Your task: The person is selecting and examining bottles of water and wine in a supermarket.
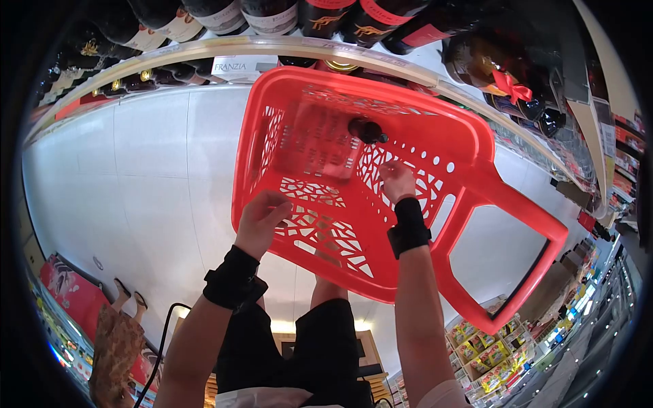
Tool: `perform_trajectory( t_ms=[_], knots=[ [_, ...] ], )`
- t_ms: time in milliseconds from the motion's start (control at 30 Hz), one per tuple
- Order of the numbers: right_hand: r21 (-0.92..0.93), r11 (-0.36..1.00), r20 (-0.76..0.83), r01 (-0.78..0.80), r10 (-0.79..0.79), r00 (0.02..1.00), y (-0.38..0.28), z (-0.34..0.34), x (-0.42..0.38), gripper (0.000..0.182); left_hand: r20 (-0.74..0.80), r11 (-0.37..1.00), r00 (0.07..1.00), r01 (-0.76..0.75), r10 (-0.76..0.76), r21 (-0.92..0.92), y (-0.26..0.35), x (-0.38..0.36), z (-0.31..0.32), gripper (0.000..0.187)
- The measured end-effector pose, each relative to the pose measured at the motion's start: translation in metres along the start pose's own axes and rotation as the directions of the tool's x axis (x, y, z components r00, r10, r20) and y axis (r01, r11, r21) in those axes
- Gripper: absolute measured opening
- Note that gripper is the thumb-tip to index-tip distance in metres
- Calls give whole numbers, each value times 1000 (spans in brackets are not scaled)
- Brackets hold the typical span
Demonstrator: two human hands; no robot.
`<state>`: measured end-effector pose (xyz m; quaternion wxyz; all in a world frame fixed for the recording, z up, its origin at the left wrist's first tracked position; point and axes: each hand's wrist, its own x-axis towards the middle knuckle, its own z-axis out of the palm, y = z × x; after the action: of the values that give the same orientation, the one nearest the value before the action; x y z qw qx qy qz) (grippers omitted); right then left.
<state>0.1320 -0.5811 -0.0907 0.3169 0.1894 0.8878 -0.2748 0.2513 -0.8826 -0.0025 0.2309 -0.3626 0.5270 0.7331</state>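
A large red plastic basket with cut-out patterned walls and a long handle loop at the right fills the middle of the head view. Down inside it, near the far wall, lies a dark bottle. My left hand is over the basket's near left side, its fingers bent and close together; whether it holds anything cannot be made out. Over the inside of the basket is my right hand, with curled fingers partly hidden behind the hand. Both wrists wear black bands.
Shelves of wine bottles curve across the top behind a shelf edge. Another person in a patterned garment stands at the lower left. Yellow packets fill a rack at the lower right. Pale floor shows at the left.
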Motion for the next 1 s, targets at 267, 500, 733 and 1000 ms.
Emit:
perform_trajectory(
  t_ms=[267, 500, 733, 1000],
  knots=[
    [246, 957, 5, 154, -160, 987, 8, 3, -43, 25, -63, 997, 998, -22, 18, -71, 11, -4, 14, 7],
    [277, 948, 24, 159, -172, 985, -10, -17, -68, 25, -17, 998, 998, -56, 55, -40, 15, -2, 23, 11],
    [381, 890, -56, 250, -248, 967, -25, -32, -74, 23, 22, 996, 996, -87, 87, 20, 41, 1, 43, 12],
    [457, 765, -225, 453, -393, 891, -77, -71, -54, 16, 78, 977, 983, -150, 163, -151, 77, 20, 72, 19]
  ],
)
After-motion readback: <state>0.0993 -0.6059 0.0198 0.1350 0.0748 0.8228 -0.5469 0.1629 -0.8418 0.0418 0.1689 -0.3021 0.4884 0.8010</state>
